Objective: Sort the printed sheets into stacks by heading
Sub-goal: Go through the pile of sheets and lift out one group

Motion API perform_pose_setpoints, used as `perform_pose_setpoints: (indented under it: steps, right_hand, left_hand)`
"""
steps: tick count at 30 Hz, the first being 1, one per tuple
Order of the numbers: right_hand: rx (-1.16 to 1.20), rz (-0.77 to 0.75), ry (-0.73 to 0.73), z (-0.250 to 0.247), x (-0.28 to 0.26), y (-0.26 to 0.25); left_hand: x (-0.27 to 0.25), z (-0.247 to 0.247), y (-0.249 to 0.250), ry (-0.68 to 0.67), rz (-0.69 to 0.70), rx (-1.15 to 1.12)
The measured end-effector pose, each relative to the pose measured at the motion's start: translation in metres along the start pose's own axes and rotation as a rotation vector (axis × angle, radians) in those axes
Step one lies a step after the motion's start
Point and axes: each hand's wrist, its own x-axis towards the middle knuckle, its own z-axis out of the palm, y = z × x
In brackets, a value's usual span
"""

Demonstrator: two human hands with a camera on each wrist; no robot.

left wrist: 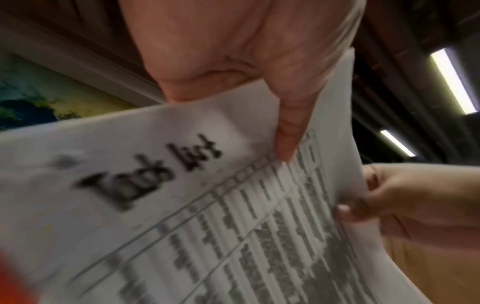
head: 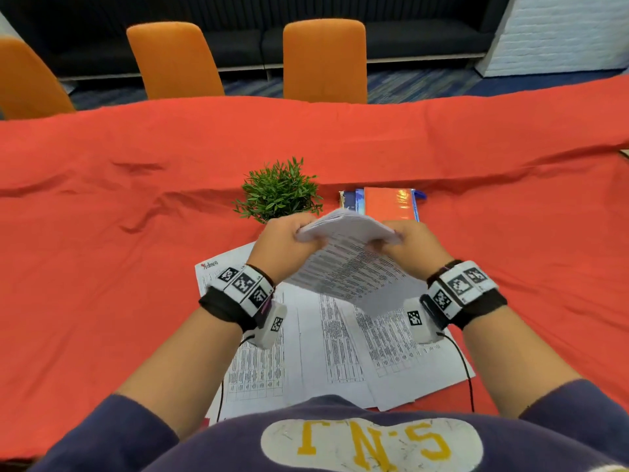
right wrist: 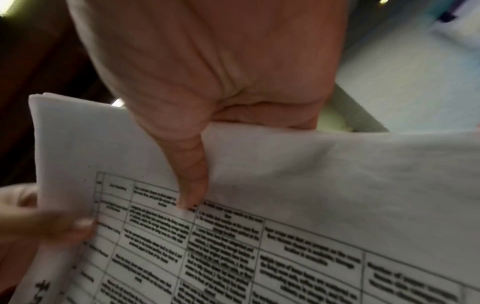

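Observation:
Both hands hold a bundle of printed sheets (head: 347, 257) above the red tablecloth, tilted with its far edge up. My left hand (head: 289, 238) grips the bundle's left top corner, thumb on the front. My right hand (head: 405, 241) pinches its right top corner. In the left wrist view the front sheet (left wrist: 161, 185) carries a blurred bold heading above a table, and my left thumb (left wrist: 288, 131) presses on it. The right wrist view has my right thumb (right wrist: 192, 176) on the printed table of the sheet (right wrist: 285, 236). Other printed sheets (head: 326, 349) lie spread on the cloth below.
A small green plant (head: 279, 190) stands just beyond the hands. An orange folder on blue books (head: 388, 202) lies right of it. The red tablecloth (head: 119, 233) covers the table, wrinkled at left. Orange chairs (head: 323, 59) stand along the far side.

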Motion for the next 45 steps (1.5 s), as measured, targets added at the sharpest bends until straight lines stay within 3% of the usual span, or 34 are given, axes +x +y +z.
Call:
perform_pose_setpoints:
  steps: [3, 7, 9, 15, 18, 26, 32, 37, 40, 45]
  right_hand:
    - [0.236, 0.066, 0.07, -0.015, -0.001, 0.021]
    - [0.496, 0.165, 0.133, -0.012, -0.012, 0.042]
    - [0.589, 0.194, 0.133, 0.004, -0.018, 0.045]
    - [0.792, 0.25, 0.187, 0.041, -0.03, 0.036]
    - [0.793, 0.242, 0.175, 0.046, -0.037, 0.036]
    - [0.68, 0.366, 0.044, 0.07, -0.055, 0.054]
    - [0.657, 0.358, 0.021, 0.072, -0.06, 0.059]
    - [0.527, 0.417, -0.035, 0.088, -0.073, 0.077]
    - [0.501, 0.444, 0.013, 0.098, -0.071, 0.076]
    - [0.515, 0.423, 0.063, 0.122, -0.041, 0.043]
  left_hand:
    - [-0.001, -0.017, -0.01, 0.087, -0.053, -0.055]
    - [-0.015, -0.008, -0.026, 0.182, -0.251, -0.489]
    - [-0.021, 0.012, -0.024, 0.183, -0.307, -0.589]
    - [-0.029, 0.039, -0.01, 0.311, -0.195, -0.521]
    - [-0.036, 0.037, -0.014, 0.386, -0.178, -0.559]
    - [-0.06, 0.065, -0.031, 0.38, -0.405, -0.578]
    - [-0.067, 0.072, -0.032, 0.461, -0.404, -0.638]
    - [-0.091, 0.093, -0.057, 0.305, -0.516, -0.526]
    - [-0.097, 0.099, -0.07, 0.205, -0.545, -0.452]
    - [-0.086, 0.053, -0.083, 0.237, -0.509, -0.431]
